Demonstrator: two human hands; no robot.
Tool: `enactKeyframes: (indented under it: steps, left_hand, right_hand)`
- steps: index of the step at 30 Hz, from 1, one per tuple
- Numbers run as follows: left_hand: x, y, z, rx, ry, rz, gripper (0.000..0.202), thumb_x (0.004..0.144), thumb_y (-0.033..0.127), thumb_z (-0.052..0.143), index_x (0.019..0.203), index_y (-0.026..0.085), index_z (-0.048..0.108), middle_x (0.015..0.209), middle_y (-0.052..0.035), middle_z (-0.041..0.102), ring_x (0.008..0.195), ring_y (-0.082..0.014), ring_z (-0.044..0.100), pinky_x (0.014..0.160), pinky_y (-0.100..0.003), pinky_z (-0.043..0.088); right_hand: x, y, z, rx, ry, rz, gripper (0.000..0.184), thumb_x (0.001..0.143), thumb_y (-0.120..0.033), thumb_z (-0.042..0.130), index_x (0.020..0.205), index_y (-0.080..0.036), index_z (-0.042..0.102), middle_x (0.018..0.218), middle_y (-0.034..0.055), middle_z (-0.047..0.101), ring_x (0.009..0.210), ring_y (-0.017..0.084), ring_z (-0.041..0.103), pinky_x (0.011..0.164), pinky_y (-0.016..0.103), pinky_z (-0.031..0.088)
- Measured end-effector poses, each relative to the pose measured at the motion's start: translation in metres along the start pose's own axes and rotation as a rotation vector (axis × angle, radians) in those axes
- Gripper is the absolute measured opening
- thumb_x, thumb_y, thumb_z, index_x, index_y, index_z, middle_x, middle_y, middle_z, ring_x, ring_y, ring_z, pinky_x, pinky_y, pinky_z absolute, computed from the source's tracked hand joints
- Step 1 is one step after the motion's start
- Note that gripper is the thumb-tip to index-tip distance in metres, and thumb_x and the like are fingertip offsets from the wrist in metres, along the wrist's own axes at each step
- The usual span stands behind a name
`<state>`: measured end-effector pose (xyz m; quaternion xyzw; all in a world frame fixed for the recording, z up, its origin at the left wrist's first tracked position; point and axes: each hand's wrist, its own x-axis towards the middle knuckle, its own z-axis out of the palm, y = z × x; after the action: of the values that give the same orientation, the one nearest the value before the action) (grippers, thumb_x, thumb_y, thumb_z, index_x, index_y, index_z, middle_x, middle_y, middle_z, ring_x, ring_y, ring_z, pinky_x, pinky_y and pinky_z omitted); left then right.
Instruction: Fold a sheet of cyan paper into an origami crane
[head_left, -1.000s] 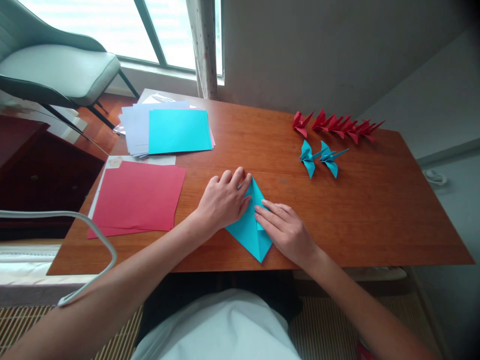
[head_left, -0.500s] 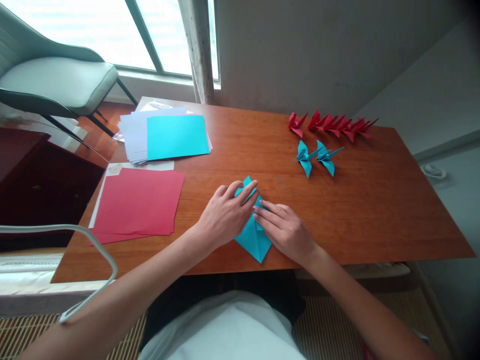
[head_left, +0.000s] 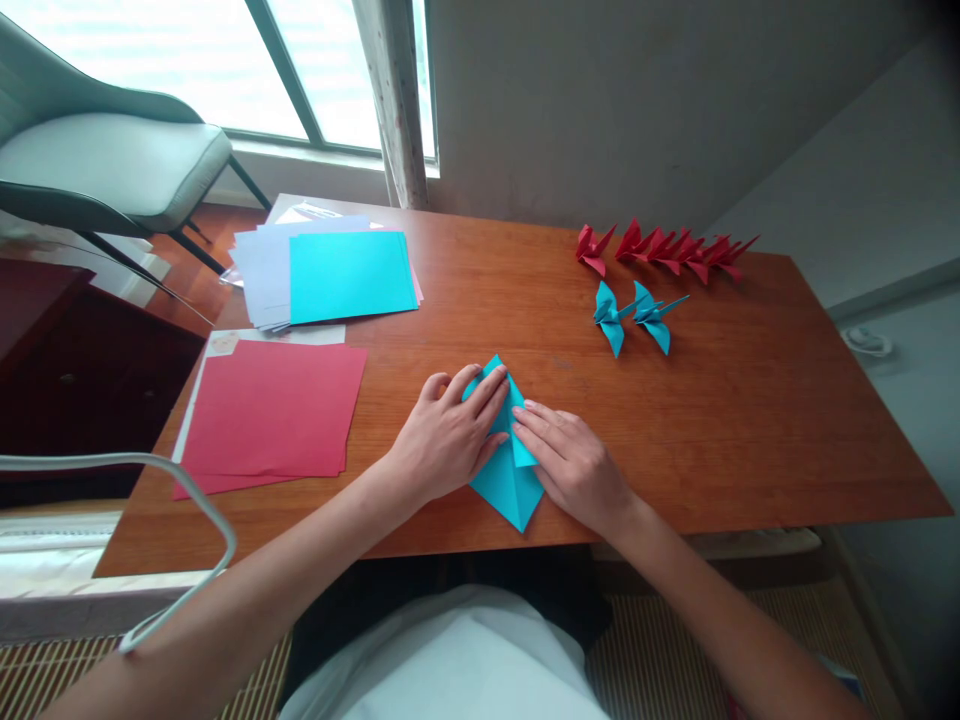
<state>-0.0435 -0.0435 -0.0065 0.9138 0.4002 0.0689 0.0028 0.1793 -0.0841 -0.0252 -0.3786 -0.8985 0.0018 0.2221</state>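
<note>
A blue sheet of origami paper [head_left: 517,494], folded to a kite-like shape with a crease down its middle, lies on the table close to its front edge. My left hand [head_left: 451,430] rests on its upper left part, fingers stretched towards the top corner and thumb tip near the centre. My right hand [head_left: 581,462] lies along the right side, its straight fingers pressing a narrow folded flap [head_left: 521,452]. Neither hand wraps round the paper; both are open and flat on it. Part of the paper is hidden under my fingers.
Red paper cranes [head_left: 679,250] stand in a row at the back right of the wooden table [head_left: 787,430], with two blue cranes [head_left: 634,315] before them. Red sheets [head_left: 274,410] and a blue-topped stack of paper [head_left: 352,275] lie left. A white cable [head_left: 202,490] crosses near my left forearm.
My left fingers have shifted slightly left on the paper, and the thumb now shows near its centre. The right-hand flap is more exposed. My right hand has barely moved.
</note>
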Motion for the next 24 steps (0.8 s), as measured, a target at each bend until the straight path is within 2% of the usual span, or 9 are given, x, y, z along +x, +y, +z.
enactKeyframes:
  steps: [12, 19, 24]
  left_hand:
    - [0.0001, 0.0011, 0.0002, 0.024, 0.003, -0.001, 0.054, 0.104, 0.042, 0.037, 0.149, 0.015, 0.049, 0.162, -0.0103, 0.04, 0.141, -0.0348, 0.04, 0.101, -0.051, 0.035]
    - [0.0004, 0.0016, 0.0, 0.037, -0.006, 0.0, 0.055, 0.104, 0.042, 0.035, 0.148, 0.012, 0.05, 0.162, -0.0105, 0.04, 0.141, -0.0343, 0.041, 0.101, -0.051, 0.036]
    - [0.0006, 0.0025, -0.0004, 0.027, -0.004, -0.008, 0.055, 0.104, 0.042, 0.037, 0.148, 0.013, 0.05, 0.161, -0.0108, 0.041, 0.141, -0.0344, 0.041, 0.102, -0.051, 0.037]
  right_hand:
    - [0.0005, 0.0005, -0.0008, -0.018, 0.013, -0.023, 0.032, 0.098, -0.008, 0.052, 0.125, -0.012, 0.069, 0.134, 0.0109, 0.068, 0.132, 0.028, 0.059, 0.104, 0.044, 0.052]
    - [0.0004, 0.0008, -0.0004, -0.004, 0.017, -0.031, 0.032, 0.097, -0.007, 0.053, 0.125, -0.009, 0.069, 0.134, 0.0125, 0.068, 0.132, 0.029, 0.059, 0.103, 0.045, 0.052]
    - [0.0003, 0.0009, -0.0008, 0.006, -0.004, -0.015, 0.034, 0.098, -0.008, 0.052, 0.126, -0.013, 0.069, 0.136, 0.0115, 0.067, 0.133, 0.028, 0.058, 0.104, 0.045, 0.051]
